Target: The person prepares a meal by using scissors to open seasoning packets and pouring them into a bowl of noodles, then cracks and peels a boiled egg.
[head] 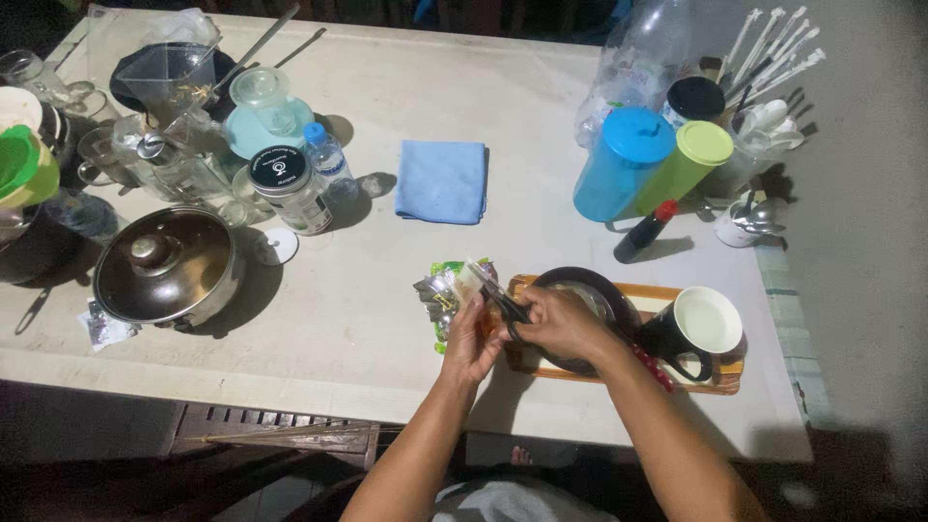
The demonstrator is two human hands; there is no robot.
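My left hand holds a small sachet upright above a crumpled green and silver packet lying on the table. My right hand grips black-handled scissors, whose blades meet the sachet's top edge. Both hands hover at the left end of a wooden tray. On the tray are a dark bowl, partly hidden by my right hand, and a black mug with a white inside.
A folded blue cloth lies mid-table. At left are a lidded steel pot, a black-lidded jar, a small water bottle and glassware. At back right stand blue and green tumblers, a red-capped dark bottle and wrapped straws.
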